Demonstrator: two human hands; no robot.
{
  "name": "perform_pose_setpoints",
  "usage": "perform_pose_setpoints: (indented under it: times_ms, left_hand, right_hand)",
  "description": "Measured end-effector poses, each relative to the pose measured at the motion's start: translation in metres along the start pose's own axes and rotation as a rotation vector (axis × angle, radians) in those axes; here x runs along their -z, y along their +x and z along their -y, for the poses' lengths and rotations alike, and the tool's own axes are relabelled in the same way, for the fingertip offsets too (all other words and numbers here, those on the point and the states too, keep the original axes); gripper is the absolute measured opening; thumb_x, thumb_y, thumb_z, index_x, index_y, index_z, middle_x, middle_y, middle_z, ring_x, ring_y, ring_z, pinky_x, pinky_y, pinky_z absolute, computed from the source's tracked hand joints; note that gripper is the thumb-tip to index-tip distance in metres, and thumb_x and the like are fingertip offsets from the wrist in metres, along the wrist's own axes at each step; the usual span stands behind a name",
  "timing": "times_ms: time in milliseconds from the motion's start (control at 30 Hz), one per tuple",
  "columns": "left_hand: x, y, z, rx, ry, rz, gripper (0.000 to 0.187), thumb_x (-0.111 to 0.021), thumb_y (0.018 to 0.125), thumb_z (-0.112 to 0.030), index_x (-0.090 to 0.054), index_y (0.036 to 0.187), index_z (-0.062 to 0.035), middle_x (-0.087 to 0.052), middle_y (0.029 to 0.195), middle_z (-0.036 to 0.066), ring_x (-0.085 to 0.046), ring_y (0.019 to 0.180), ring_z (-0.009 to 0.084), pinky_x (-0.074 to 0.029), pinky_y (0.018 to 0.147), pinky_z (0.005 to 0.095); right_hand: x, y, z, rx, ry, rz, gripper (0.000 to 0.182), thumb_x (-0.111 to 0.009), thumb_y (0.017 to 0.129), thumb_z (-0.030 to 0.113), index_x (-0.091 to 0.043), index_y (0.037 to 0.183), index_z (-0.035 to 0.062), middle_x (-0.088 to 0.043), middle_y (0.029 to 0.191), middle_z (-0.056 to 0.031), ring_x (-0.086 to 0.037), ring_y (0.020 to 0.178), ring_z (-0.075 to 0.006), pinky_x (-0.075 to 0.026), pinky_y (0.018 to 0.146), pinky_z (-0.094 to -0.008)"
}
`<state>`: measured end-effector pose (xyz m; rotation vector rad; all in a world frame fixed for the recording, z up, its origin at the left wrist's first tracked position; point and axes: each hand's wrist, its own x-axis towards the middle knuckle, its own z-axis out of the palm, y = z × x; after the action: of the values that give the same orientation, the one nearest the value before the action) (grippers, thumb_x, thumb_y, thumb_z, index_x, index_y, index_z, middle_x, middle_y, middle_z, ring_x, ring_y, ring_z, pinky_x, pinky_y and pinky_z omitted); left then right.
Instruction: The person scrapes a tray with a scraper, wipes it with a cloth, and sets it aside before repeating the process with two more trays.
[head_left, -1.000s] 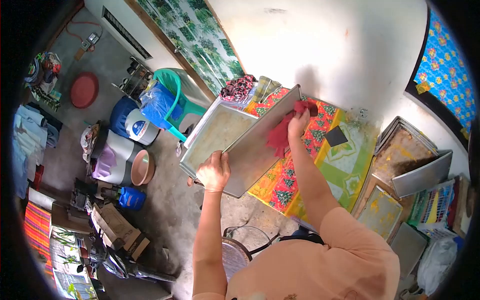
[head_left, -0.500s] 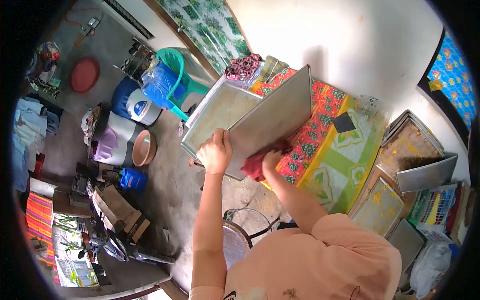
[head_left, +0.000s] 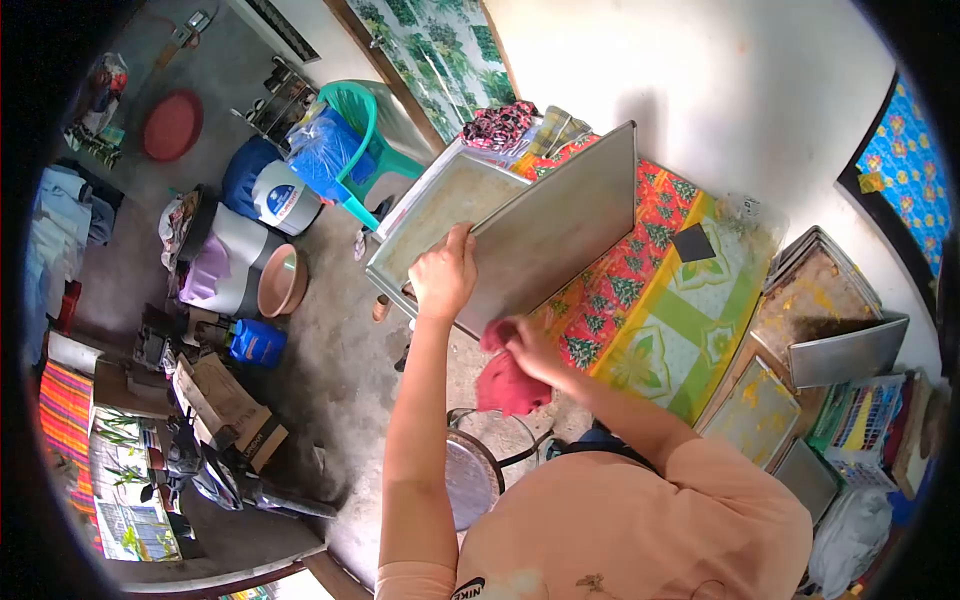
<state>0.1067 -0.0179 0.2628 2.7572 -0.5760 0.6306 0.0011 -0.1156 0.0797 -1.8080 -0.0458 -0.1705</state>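
While the left hand [head_left: 443,272] grips the tilted tray [head_left: 560,225], stool [head_left: 472,482] below, chair [head_left: 372,150] beyond.

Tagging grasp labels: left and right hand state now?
Left hand: closed on the upright metal tray's edge.
Right hand: closed on the red cloth.

1. Peach-orange T-shirt [head_left: 640,510], with short sleeves and soft creases across the body.
2. Black "NIKE" lettering [head_left: 468,589] at the lower chest side.
3. Small brownish printed motif [head_left: 592,582] near it, its shape too small to read.
4. Darker, shadowy patch on the shirt's right side.
5. Dark blue lower garment [head_left: 598,437], mostly hidden.
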Motion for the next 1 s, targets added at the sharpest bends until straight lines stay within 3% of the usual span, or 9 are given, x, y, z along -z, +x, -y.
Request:
perform_pose_setpoints:
  times_ms: [100, 267, 367, 433, 500, 667, 767, 867, 1000]
  left_hand:
    - [0.013, 0.006, -0.003, 0.047, -0.011, 0.120, 0.028, -0.049, 0.095, -0.036, -0.060, 0.116, -0.0220, -0.070, 0.095, 0.011, -0.067, 0.084, 0.0330, -0.052, 0.074, 0.0466]
    - [0.011, 0.011, 0.006, 0.038, -0.099, 0.145, 0.032, -0.046, 0.095, -0.041, -0.060, 0.119, -0.0245, -0.070, 0.100, 0.009, -0.067, 0.089, 0.0315, -0.051, 0.078, 0.0448]
    - [0.010, 0.010, 0.004, 0.044, -0.112, 0.132, 0.032, -0.046, 0.095, -0.042, -0.062, 0.118, -0.0248, -0.069, 0.102, 0.008, -0.067, 0.090, 0.0307, -0.052, 0.078, 0.0436]
    - [0.008, 0.010, 0.004, 0.041, -0.126, 0.096, 0.031, -0.046, 0.095, -0.042, -0.063, 0.116, -0.0250, -0.069, 0.102, 0.007, -0.067, 0.090, 0.0303, -0.052, 0.078, 0.0431]
    - [0.007, 0.007, 0.003, 0.042, -0.143, 0.056, 0.030, -0.047, 0.096, -0.041, -0.063, 0.115, -0.0252, -0.069, 0.102, 0.007, -0.067, 0.089, 0.0301, -0.052, 0.077, 0.0430]
    - [0.006, 0.008, 0.001, 0.119, -0.082, 0.102, 0.026, -0.051, 0.093, -0.033, -0.064, 0.115, -0.0282, -0.070, 0.101, 0.006, -0.067, 0.087, 0.0304, -0.052, 0.076, 0.0442]
    - [0.004, 0.013, 0.007, 0.136, -0.123, 0.161, 0.027, -0.051, 0.092, -0.031, -0.063, 0.116, -0.0300, -0.069, 0.102, 0.006, -0.067, 0.088, 0.0314, -0.052, 0.076, 0.0450]
    - [0.010, 0.020, 0.008, 0.134, -0.201, 0.279, 0.028, -0.049, 0.093, -0.032, -0.063, 0.117, -0.0308, -0.069, 0.105, 0.008, -0.066, 0.093, 0.0320, -0.050, 0.080, 0.0452]
    - [0.021, 0.032, 0.010, 0.154, -0.309, 0.459, 0.032, -0.048, 0.092, -0.032, -0.061, 0.122, -0.0302, -0.067, 0.110, 0.010, -0.063, 0.104, 0.0292, -0.047, 0.086, 0.0417]
  right_hand:
    - [0.068, 0.036, -0.008, 0.089, 0.027, -0.290, 0.038, -0.052, 0.087, 0.006, -0.048, 0.124, -0.0003, -0.057, 0.116, -0.0180, -0.055, 0.111, -0.0307, -0.042, 0.096, -0.0395]
    - [0.154, 0.134, -0.059, 0.163, 0.305, -0.840, 0.049, -0.053, 0.088, 0.010, -0.041, 0.132, -0.0047, -0.050, 0.128, -0.0220, -0.046, 0.122, -0.0316, -0.031, 0.106, -0.0390]
    - [0.142, 0.178, -0.108, 0.080, -0.050, -1.065, 0.051, -0.053, 0.090, 0.014, -0.038, 0.135, -0.0068, -0.045, 0.134, -0.0258, -0.040, 0.126, -0.0378, -0.027, 0.109, -0.0442]
    - [0.095, 0.168, -0.065, -0.090, 0.015, -1.054, 0.059, -0.052, 0.092, 0.023, -0.032, 0.138, -0.0075, -0.032, 0.144, -0.0281, -0.026, 0.135, -0.0421, -0.019, 0.112, -0.0497]
    - [0.029, 0.141, -0.044, -0.070, -0.142, -0.989, 0.056, -0.050, 0.092, 0.023, -0.034, 0.140, -0.0005, -0.028, 0.145, -0.0286, -0.024, 0.135, -0.0432, -0.018, 0.112, -0.0517]
    - [-0.118, 0.057, -0.032, 0.251, -0.328, -0.613, 0.048, -0.062, 0.075, 0.010, -0.054, 0.123, 0.0121, -0.034, 0.132, -0.0233, -0.027, 0.123, -0.0430, -0.026, 0.104, -0.0579]
    - [-0.117, 0.021, -0.050, 0.561, -0.521, -0.231, 0.047, -0.064, 0.076, 0.013, -0.057, 0.121, 0.0256, -0.040, 0.133, -0.0106, -0.039, 0.116, -0.0376, -0.038, 0.097, -0.0526]
    - [-0.077, 0.008, -0.040, 0.421, -0.544, 0.217, 0.042, -0.063, 0.078, 0.014, -0.061, 0.118, 0.0256, -0.050, 0.127, -0.0047, -0.049, 0.108, -0.0321, -0.044, 0.092, -0.0465]
    - [-0.041, 0.030, 0.020, 0.622, -0.409, -0.206, 0.045, -0.068, 0.072, 0.005, -0.061, 0.114, 0.0197, -0.053, 0.118, -0.0118, -0.049, 0.103, -0.0332, -0.045, 0.088, -0.0456]
